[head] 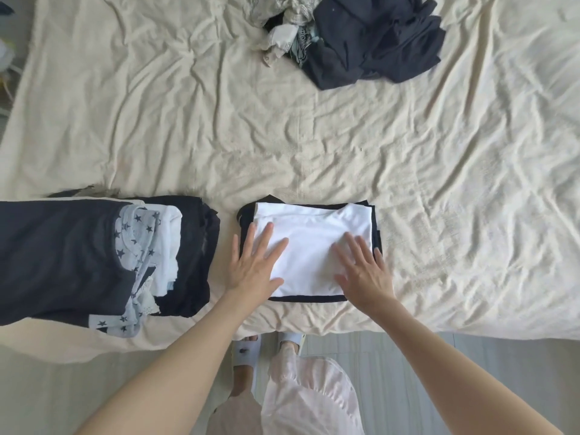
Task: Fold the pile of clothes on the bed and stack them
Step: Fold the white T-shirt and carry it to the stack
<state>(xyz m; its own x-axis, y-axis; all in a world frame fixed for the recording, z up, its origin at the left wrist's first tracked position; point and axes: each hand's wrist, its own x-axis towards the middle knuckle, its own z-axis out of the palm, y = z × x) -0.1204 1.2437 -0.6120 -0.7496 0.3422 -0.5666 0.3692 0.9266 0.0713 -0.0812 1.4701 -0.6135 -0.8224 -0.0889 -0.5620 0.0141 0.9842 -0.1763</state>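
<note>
At lower centre we are pressing our flat, spread left hand (255, 265) and right hand (364, 271) on a smooth white folded garment (309, 243) topping what looks like a dark stack (309, 298) on the wrinkled cream sheet (188, 127).

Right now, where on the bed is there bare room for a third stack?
Bare sheet lies right of the white-topped stack, and between the stacks and the unfolded pile. The gap beside the dark stack is narrow.

A bed (314, 142) covered by a wrinkled cream sheet (470, 215) carries three groups of clothes. At its near edge lie a folded stack topped by a white garment (314, 246) and, just left, a dark stack (78, 255). A loose pile (361, 39) lies at the far side.
</note>
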